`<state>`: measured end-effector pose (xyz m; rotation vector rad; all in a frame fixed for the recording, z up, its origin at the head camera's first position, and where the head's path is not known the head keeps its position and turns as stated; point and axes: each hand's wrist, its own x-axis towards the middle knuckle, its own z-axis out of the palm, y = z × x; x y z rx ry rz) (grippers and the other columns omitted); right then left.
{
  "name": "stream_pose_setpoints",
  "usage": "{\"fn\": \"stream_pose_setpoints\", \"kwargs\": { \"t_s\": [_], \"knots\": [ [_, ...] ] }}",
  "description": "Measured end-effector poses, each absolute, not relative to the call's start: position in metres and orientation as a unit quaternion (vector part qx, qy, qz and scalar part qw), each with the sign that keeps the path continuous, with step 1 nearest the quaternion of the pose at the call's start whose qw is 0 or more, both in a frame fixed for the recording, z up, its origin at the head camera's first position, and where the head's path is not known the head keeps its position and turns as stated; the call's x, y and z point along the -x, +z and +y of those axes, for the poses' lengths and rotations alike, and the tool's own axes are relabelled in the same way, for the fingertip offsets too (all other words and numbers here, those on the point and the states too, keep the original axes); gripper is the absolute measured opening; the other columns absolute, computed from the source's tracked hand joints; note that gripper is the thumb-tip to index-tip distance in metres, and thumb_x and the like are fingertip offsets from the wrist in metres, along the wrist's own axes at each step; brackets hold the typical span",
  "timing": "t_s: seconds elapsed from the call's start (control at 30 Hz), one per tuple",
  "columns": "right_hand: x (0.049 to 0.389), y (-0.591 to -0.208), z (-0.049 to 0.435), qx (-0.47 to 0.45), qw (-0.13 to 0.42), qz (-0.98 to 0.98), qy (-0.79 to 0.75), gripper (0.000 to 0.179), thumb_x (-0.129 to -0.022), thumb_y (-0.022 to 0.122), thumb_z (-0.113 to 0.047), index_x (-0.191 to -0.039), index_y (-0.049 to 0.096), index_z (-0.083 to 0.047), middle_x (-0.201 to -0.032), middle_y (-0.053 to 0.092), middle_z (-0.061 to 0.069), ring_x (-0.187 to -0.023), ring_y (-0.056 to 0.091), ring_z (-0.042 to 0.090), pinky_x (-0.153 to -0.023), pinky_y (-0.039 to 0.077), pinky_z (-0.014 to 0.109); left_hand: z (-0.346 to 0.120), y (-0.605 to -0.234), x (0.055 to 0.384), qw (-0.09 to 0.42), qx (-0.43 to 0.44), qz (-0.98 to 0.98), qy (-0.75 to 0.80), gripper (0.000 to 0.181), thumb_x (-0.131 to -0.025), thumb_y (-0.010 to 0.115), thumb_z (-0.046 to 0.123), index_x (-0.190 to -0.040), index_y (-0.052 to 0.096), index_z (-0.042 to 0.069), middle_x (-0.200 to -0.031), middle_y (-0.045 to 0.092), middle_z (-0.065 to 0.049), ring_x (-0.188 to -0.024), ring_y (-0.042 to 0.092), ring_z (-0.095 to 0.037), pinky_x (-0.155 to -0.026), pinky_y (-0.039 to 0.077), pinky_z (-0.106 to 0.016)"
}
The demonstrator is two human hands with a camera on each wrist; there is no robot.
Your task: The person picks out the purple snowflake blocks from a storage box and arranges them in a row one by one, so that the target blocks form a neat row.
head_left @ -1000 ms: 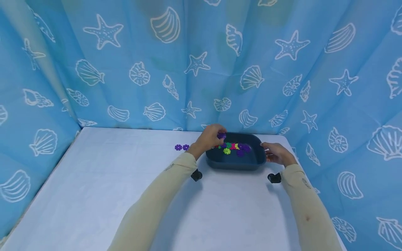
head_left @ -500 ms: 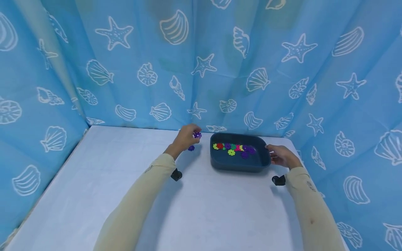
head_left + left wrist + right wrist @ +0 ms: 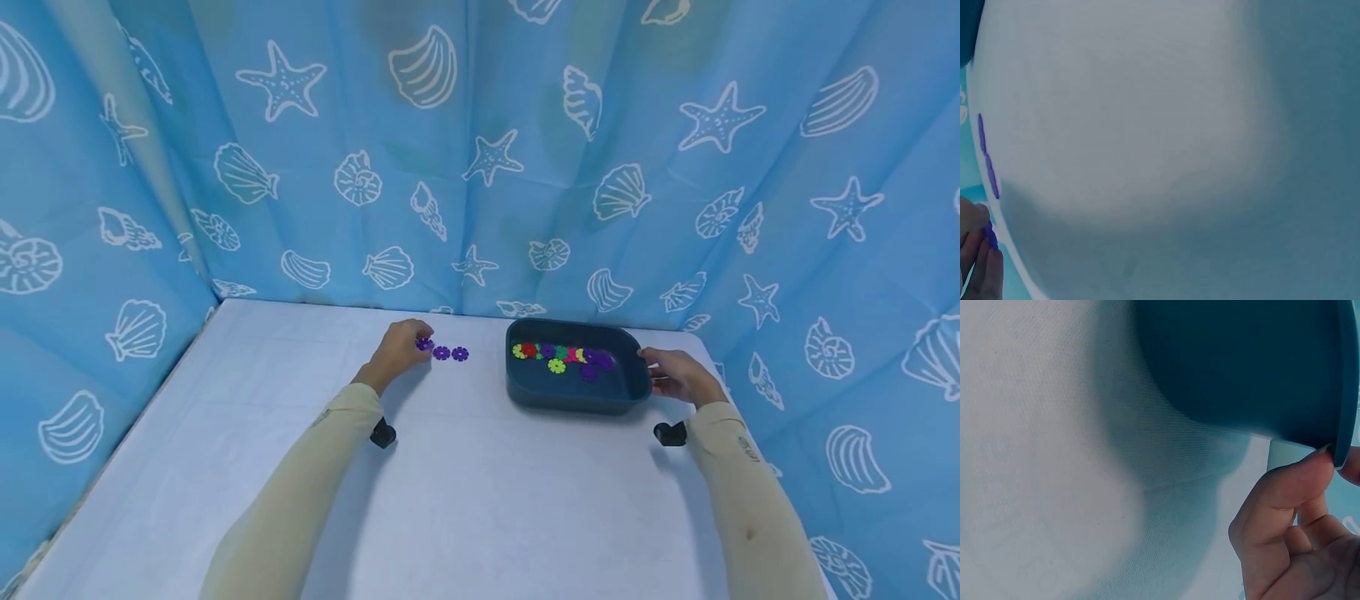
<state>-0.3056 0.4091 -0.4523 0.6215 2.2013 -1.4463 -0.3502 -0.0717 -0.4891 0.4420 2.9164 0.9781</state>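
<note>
My left hand (image 3: 399, 350) pinches a purple flower-shaped disc (image 3: 424, 343) just above the table, at the left end of a short row. Two more purple flower discs (image 3: 451, 353) lie side by side to its right; the left wrist view shows the pinched disc (image 3: 989, 235) edge-on between thumb and fingers. A dark blue-grey bin (image 3: 577, 400) stands further right, holding several flower discs in yellow, red, green, pink and purple. With thumb and fingers my right hand (image 3: 677, 375) grips the bin's right rim, plainly seen in the right wrist view around the rim (image 3: 1342, 425).
A white cloth-covered table (image 3: 480, 500) lies beneath everything. Behind and at both sides hangs a blue curtain (image 3: 480, 217) with white shell and starfish prints, close to the table's back edge.
My left hand has moved left from over the bin, carrying a purple disc past the two on the table to their left end. The right hand keeps its hold on the rim.
</note>
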Motion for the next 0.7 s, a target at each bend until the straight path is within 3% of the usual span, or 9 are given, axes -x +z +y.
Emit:
{"fn": "stream_pose_setpoints", "kwargs": {
  "t_s": [0.4,0.7],
  "knots": [
    [0.305,-0.450,0.407,-0.230,0.219,0.793,-0.520,0.063,-0.101,0.044,-0.035,-0.146,0.029,0.006,-0.115,0.051,0.019,-0.082,0.059,0.020,-0.073,0.056,0.027,-0.074,-0.497,0.349,0.044,-0.119,0.943,0.308,0.040,-0.084,0.074,0.004,-0.122,0.064,0.001,-0.120,0.064,-0.015,-0.117,0.057,-0.031,-0.101,0.046,-0.042],
    [0.307,-0.452,0.409,-0.232,0.217,0.795,-0.516,0.062,-0.102,0.043,-0.036,-0.145,0.030,0.006,-0.116,0.050,0.019,-0.082,0.059,0.020,-0.073,0.056,0.027,-0.074,-0.503,0.351,0.037,-0.130,0.938,0.320,0.039,-0.083,0.075,0.004,-0.121,0.064,0.001,-0.116,0.065,-0.014,-0.112,0.060,-0.029,-0.099,0.048,-0.041]
  ]
}}
